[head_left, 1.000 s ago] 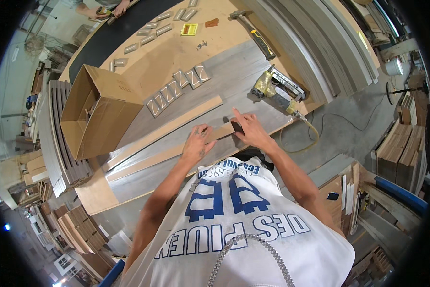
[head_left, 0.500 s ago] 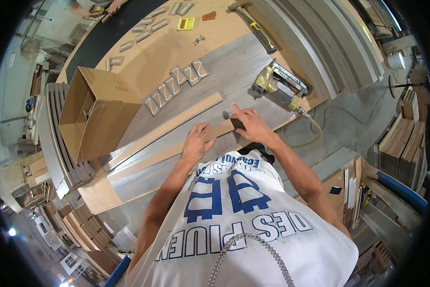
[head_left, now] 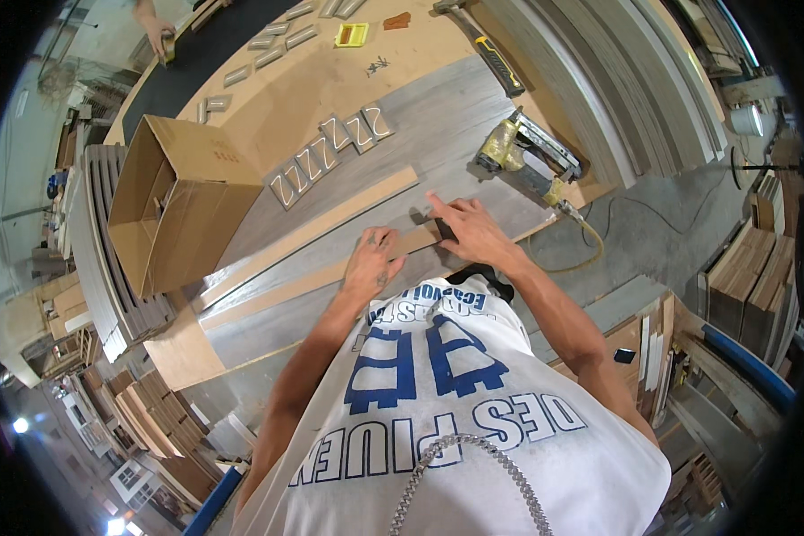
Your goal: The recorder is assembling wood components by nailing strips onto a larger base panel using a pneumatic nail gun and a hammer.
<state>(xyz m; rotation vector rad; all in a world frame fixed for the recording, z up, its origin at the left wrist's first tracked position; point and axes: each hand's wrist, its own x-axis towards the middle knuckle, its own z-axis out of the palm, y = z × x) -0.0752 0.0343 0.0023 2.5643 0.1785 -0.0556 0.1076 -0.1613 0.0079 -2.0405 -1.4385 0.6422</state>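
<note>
A narrow wood strip [head_left: 286,291] with a tan face lies across the grey board [head_left: 455,116] close to my body. My left hand [head_left: 372,261] bears on this strip, fingers bent over it and thumb at the near side. At the strip's right end, my right hand [head_left: 473,234] grips a small dark block [head_left: 445,230] between thumb and fingers, its index finger stretched forward. The block touches or nearly touches the strip; the hand hides part of it. Beyond lies a second, similar strip [head_left: 330,223], roughly parallel.
An open cardboard box [head_left: 210,210] stands left, beside several clear-wrapped pieces [head_left: 330,147]. A nail gun [head_left: 531,156] with a yellow hose [head_left: 589,250] lies right, below a hammer [head_left: 496,62]. Grey planks [head_left: 589,80] are stacked far right. Another person's hand [head_left: 158,34] shows at far left.
My hands stay nearly in place, the right one tilting slightly over the dark block. The other person's hand has shifted left. The whole view has moved a little.
</note>
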